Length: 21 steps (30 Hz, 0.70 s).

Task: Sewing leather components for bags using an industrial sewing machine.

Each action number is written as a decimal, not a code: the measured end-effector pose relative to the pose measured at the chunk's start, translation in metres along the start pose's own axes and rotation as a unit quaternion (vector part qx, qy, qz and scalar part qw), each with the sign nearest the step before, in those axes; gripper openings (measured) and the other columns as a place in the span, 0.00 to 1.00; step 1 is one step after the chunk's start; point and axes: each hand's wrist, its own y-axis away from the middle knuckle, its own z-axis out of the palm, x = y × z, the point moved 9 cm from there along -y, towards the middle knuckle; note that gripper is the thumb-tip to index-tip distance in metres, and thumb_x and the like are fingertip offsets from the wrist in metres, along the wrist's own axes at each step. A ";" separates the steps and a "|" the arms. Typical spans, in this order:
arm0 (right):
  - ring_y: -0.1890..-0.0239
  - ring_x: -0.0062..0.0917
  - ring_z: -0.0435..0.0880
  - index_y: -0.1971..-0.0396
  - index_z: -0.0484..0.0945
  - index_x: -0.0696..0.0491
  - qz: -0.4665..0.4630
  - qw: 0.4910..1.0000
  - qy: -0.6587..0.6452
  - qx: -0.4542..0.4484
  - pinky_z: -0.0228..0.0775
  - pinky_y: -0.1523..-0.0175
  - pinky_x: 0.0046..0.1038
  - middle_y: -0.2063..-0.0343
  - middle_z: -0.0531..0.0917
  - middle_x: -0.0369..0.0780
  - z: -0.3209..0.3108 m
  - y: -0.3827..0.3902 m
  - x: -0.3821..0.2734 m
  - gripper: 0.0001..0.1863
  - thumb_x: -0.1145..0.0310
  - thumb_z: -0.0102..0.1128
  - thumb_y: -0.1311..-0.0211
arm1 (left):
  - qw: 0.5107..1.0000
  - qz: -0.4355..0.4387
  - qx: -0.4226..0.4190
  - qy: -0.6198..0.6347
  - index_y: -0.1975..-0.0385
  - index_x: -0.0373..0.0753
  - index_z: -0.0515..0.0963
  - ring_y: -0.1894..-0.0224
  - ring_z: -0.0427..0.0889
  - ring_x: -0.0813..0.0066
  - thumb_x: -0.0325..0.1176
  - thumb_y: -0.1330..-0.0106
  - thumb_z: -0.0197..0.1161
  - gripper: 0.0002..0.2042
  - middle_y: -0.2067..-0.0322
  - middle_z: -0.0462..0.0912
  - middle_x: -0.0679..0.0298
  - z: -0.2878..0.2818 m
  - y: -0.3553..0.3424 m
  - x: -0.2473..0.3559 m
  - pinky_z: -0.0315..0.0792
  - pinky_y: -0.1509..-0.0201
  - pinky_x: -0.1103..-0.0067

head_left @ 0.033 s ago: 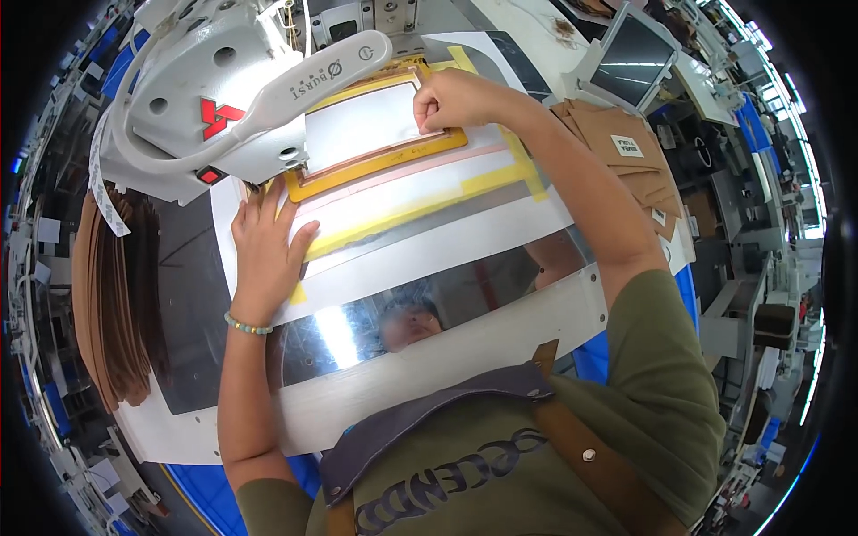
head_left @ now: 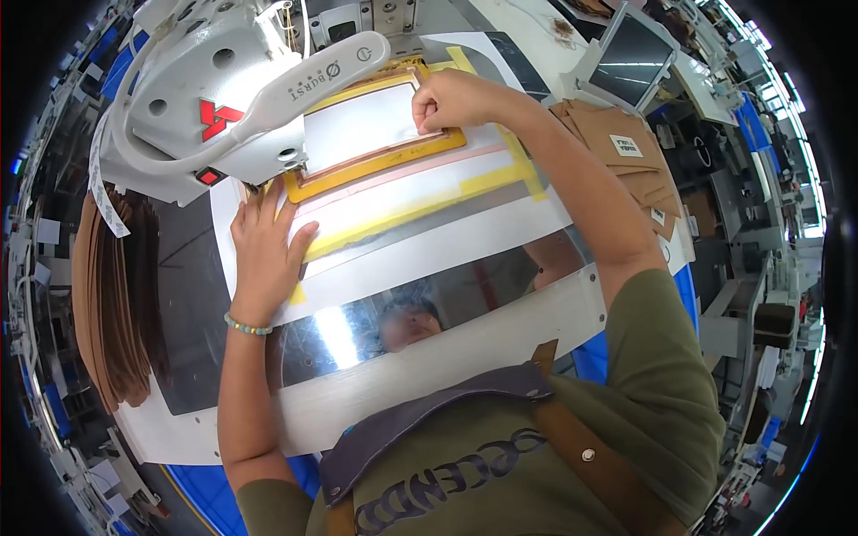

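Observation:
A yellow rectangular frame [head_left: 384, 163] with a brown inner edge lies under the head of a white sewing machine [head_left: 188, 116]. Inside it shows a white panel [head_left: 362, 125]. My left hand [head_left: 266, 234] rests flat with fingers spread at the frame's near left corner, on a white sheet [head_left: 420, 246] marked with yellow tape [head_left: 402, 219]. Over the frame's right end, my right hand [head_left: 451, 100] is closed with its fingers curled down near the inner edge. Whatever its fingertips hold, if anything, is hidden.
A grey lamp arm [head_left: 313, 85] reaches across above the frame. Brown pieces hang in a stack [head_left: 107, 304] at the left edge. Several brown flat pieces [head_left: 608, 134] lie at the right, near a tilted screen [head_left: 633, 62]. A shiny metal plate [head_left: 357, 330] spans the near side.

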 end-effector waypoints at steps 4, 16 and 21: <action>0.69 0.17 0.83 0.66 0.88 0.55 -0.014 0.999 -0.030 0.020 0.72 0.62 0.25 0.71 0.89 0.35 -0.004 -0.006 0.006 0.03 0.73 0.68 0.37 | 1.000 0.002 0.006 -0.005 0.25 0.38 0.70 0.19 0.57 0.45 0.49 0.19 0.52 0.29 0.22 0.65 0.52 0.001 0.000 0.001 0.48 0.18 0.54; 0.68 0.27 0.87 0.68 0.89 0.54 -0.015 0.996 0.059 -0.068 0.76 0.61 0.31 0.71 0.90 0.39 0.008 -0.001 -0.010 0.04 0.73 0.68 0.42 | 1.000 -0.005 0.007 -0.007 0.24 0.39 0.68 0.19 0.57 0.46 0.47 0.19 0.53 0.29 0.22 0.65 0.52 0.003 0.001 -0.001 0.47 0.18 0.55; 0.66 0.28 0.88 0.68 0.89 0.54 0.014 0.992 0.089 -0.088 0.77 0.62 0.33 0.70 0.90 0.39 0.010 -0.006 -0.009 0.05 0.74 0.67 0.42 | 1.000 -0.002 0.003 -0.010 0.22 0.40 0.67 0.18 0.55 0.47 0.48 0.19 0.53 0.30 0.21 0.64 0.53 0.003 0.001 0.000 0.47 0.18 0.55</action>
